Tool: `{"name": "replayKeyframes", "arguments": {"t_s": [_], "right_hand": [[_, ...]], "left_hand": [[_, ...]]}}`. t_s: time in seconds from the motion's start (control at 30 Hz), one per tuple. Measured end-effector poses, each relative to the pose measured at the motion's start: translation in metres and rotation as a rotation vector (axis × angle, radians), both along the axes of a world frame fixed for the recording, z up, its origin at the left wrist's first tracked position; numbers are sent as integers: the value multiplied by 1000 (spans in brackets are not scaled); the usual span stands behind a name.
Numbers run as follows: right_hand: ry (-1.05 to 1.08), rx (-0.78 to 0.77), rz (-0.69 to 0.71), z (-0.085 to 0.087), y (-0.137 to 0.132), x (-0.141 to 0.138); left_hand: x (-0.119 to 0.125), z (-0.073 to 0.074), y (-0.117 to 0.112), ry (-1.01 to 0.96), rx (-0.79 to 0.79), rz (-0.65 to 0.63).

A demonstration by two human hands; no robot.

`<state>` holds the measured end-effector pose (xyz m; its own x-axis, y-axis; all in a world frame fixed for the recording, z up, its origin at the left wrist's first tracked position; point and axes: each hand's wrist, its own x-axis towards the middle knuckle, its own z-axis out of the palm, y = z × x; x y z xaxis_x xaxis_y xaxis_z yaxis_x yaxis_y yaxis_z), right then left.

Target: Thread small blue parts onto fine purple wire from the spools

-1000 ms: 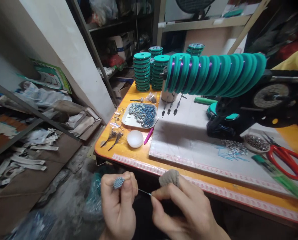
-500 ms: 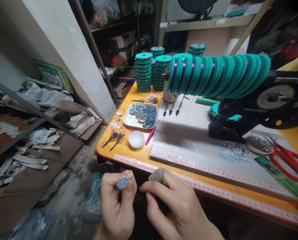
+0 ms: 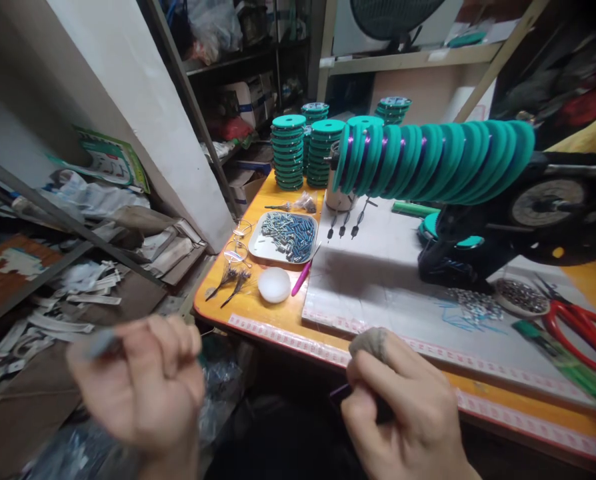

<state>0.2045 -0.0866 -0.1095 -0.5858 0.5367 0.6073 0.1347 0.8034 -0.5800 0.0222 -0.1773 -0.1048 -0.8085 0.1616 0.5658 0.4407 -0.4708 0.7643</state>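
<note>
My left hand (image 3: pixel 153 387), smeared by motion, is closed at the lower left, off the table's edge. A bundle of thin grey-blue rods (image 3: pixel 103 343) shows blurred between its thumb and forefinger. My right hand (image 3: pixel 398 400) is before the table's front edge, thumb and fingers pinched together. A grey cloth finger cover (image 3: pixel 371 345) sits on one of its fingers. Whatever that pinch holds, if anything, I cannot make out. Nearest on the table are a white round dome-like piece (image 3: pixel 275 285), a purple-handled pointed tool (image 3: pixel 304 275) and a white tray (image 3: pixel 255 253) of small blue-grey cylindrical pieces.
Green spools (image 3: pixel 433 163) fill a horizontal rod on a black machine (image 3: pixel 553 200) at right; more stand stacked (image 3: pixel 288 153) behind. Red-handled scissors (image 3: pixel 578 333) and a bowl of small metal bits (image 3: pixel 522 297) lie right. A measuring tape (image 3: pixel 288 343) runs along the table's front edge.
My hands have moved apart: the left swung left with the bundle, the right shifted right. The right fingers have closed into a pinch. The camera view has tilted slightly up.
</note>
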Motion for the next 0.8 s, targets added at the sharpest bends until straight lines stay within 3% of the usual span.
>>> {"name": "replayKeyframes", "arguments": {"t_s": [0.03, 0.07, 0.17, 0.27, 0.37, 0.6, 0.7, 0.8], "right_hand": [[-25, -21, 30, 1, 2, 4], [-40, -38, 63, 2, 3, 7], [-78, -89, 140, -1, 2, 10], [-83, -108, 160, -5, 0, 10], [-76, -126, 174, -7, -2, 11], [-48, -148, 131, -7, -3, 11], [-53, -152, 124, -7, -3, 12], [-59, -174, 134, -8, -6, 13]], "left_hand": [[-20, 7, 5, 175, -54, -14], [-39, 13, 13, 328, -250, -74], [-84, 28, 47, 483, -654, -226], [-105, 34, 89, 651, -954, -324], [-108, 29, 116, 745, -1147, -331], [-115, 10, 135, 785, -1313, -272], [-120, 16, 138, 748, -1291, -250], [-104, 28, 121, 673, -1177, -200]]}}
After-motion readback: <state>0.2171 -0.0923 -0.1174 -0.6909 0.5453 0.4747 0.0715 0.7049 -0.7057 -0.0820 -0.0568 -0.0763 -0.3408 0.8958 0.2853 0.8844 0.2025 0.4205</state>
